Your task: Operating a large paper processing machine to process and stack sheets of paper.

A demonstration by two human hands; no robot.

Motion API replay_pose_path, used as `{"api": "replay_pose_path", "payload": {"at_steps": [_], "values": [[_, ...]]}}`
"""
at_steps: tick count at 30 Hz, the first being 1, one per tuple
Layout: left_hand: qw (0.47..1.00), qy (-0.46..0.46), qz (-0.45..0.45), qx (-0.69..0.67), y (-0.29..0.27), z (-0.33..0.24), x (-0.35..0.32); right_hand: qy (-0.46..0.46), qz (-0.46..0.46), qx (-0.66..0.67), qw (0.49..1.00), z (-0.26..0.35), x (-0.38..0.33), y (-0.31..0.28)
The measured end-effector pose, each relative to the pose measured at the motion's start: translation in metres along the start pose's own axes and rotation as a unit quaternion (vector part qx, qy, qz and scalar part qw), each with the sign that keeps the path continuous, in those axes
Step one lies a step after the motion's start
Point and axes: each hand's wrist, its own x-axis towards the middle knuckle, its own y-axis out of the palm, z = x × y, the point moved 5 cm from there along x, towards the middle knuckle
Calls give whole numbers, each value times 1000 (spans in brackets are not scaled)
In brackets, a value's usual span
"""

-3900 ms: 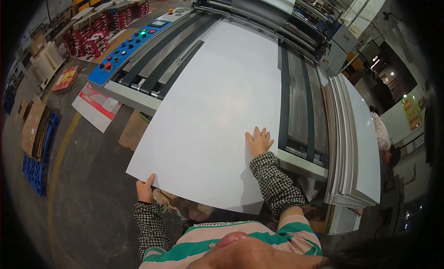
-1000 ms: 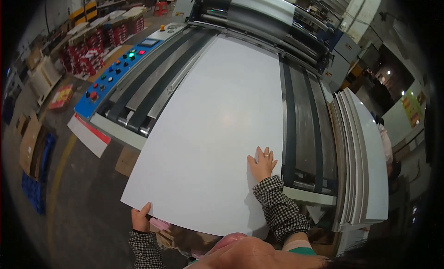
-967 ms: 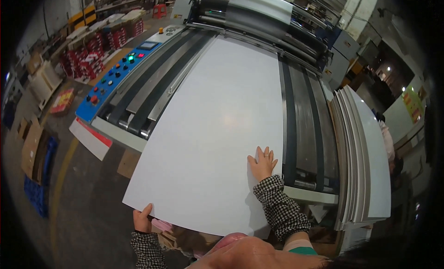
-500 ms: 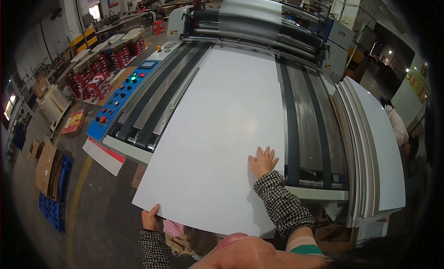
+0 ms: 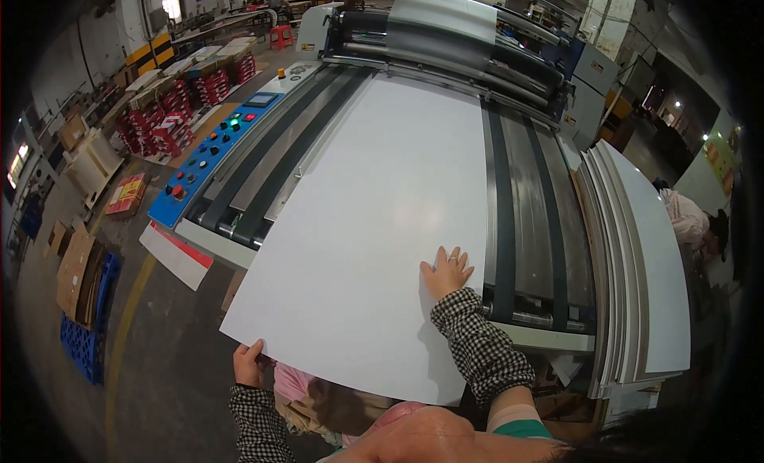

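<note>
A large white sheet (image 5: 358, 248) lies along the middle of a belt-fed machine (image 5: 529, 216), its far end close to the rollers and its near end hanging past the front edge. My left hand (image 5: 250, 363) pinches the sheet's near left edge, thumb on top and fingers underneath. On the sheet's right side, near its edge, my right hand (image 5: 447, 274) rests flat with the fingers spread. That hand wears a ring. Both forearms are in black-and-white checked sleeves.
A blue control panel (image 5: 211, 153) with buttons runs along the machine's left side. Right of the machine stands a tall stack of white boards (image 5: 637, 264), with another person (image 5: 686, 218) beyond it. On the left floor are flattened cardboard (image 5: 77, 276), a blue pallet (image 5: 79, 348) and red-edged stacks (image 5: 155, 117).
The whole view has shifted slightly. Both hands keep their places on the sheet, the left pinching and the right flat. More of the person at the far right shows.
</note>
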Motion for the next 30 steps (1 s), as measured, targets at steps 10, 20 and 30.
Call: {"api": "replay_pose_path", "payload": {"at_steps": [10, 20, 30], "values": [[1000, -1, -4, -20, -1, 3, 4, 2, 2, 3, 1000, 0, 2, 2], [999, -19, 8, -37, 3, 5, 8, 0, 14, -10, 1000, 2, 10, -5], [997, -39, 58, -36, 2, 17, 6, -34, -19, 50, 998, -2, 21, -6]]}}
